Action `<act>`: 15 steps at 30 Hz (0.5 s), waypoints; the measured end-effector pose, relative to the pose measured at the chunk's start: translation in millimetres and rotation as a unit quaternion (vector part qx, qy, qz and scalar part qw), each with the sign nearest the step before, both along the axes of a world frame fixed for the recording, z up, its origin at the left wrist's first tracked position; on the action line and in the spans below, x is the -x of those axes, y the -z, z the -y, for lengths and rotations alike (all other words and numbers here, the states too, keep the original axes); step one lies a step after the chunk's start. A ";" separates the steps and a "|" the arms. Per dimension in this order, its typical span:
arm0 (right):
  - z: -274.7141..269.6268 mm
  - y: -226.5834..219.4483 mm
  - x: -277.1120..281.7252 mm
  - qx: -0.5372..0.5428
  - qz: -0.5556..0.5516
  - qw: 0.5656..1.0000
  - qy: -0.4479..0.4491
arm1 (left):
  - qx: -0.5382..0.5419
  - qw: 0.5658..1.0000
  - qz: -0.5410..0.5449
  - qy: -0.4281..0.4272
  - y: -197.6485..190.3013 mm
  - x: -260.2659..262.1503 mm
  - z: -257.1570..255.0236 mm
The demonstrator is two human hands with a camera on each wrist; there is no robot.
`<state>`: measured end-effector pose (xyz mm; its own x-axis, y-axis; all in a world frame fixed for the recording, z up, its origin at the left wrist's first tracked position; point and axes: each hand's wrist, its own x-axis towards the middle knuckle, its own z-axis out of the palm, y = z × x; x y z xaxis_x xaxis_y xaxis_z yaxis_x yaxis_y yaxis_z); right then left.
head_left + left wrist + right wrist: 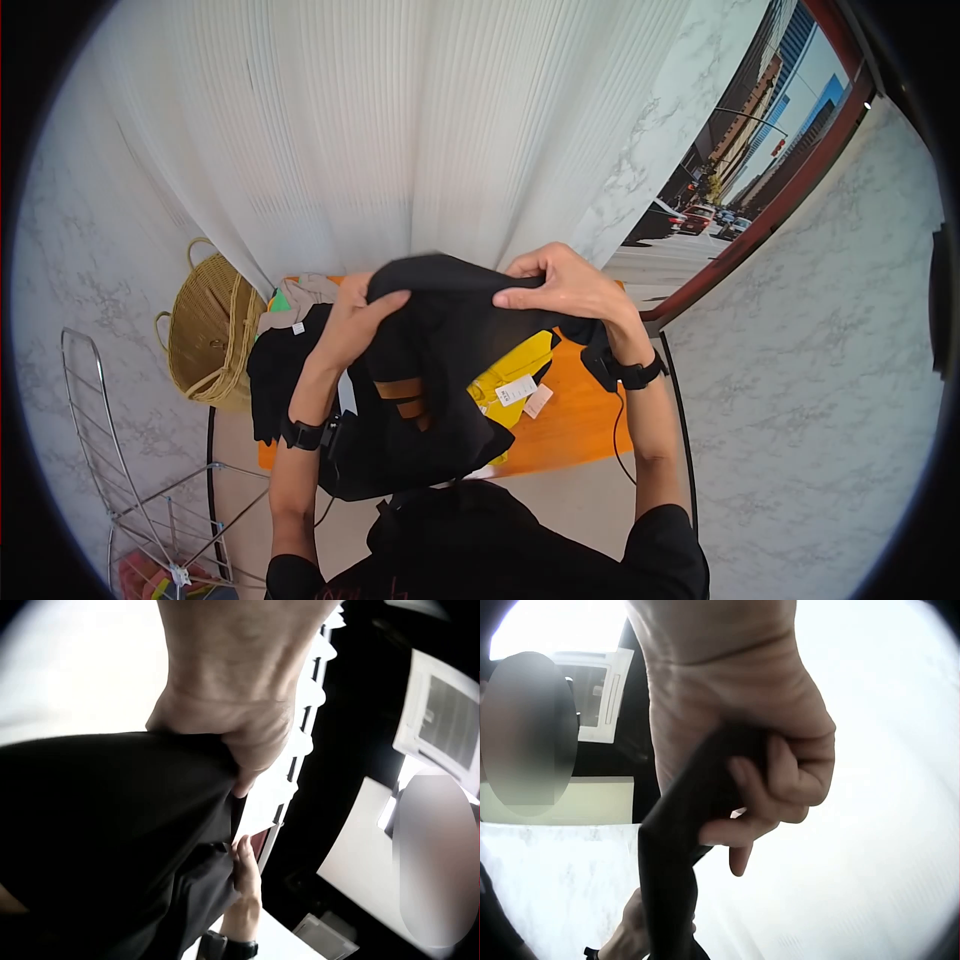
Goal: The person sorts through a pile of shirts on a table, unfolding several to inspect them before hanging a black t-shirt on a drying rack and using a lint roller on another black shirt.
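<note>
Both hands hold up a black garment (435, 285), stretched between them above a pile of clothes. At its left side my left hand (350, 325) grips the edge, thumb in front. Opposite it, my right hand (570, 285) pinches the cloth between thumb and fingers. Seen from the left wrist, the black cloth (112, 825) hangs broad and smooth below the hand. In the right wrist view, curled fingers wrap a folded edge of the garment (671, 855). Below lies a yellow garment (530, 362) with a white tag (516, 390). The garment's exact kind I cannot tell.
Dark clothes (275, 375) and a beige cloth (312, 288) lie on the orange tabletop (585, 420). Left of it stands a wicker basket (205, 325), with a metal wire rack (95, 430) nearer me. A white curtain (400, 130) hangs behind; a framed street picture (725, 170) is at right.
</note>
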<state>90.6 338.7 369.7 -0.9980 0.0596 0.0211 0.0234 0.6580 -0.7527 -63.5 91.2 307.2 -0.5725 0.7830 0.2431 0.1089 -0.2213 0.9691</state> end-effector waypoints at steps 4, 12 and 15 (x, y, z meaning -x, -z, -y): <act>-12.6 34.2 -8.9 0.104 -0.049 0.992 0.048 | -0.035 0.994 0.024 -0.097 -12.7 23.4 27.1; 6.2 75.0 18.3 0.342 -0.144 0.926 0.067 | 0.001 0.990 -0.011 -0.143 -45.7 14.5 57.0; 29.3 80.0 36.2 0.387 -0.108 0.913 0.068 | 0.004 0.986 -0.047 -0.158 -54.2 6.3 59.9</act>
<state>54.5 309.4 289.8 -0.9577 0.2634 0.1155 -0.1388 -0.0714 -0.9877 -69.8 31.4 361.4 -0.7635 0.5711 0.3015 0.2603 -0.1552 0.9530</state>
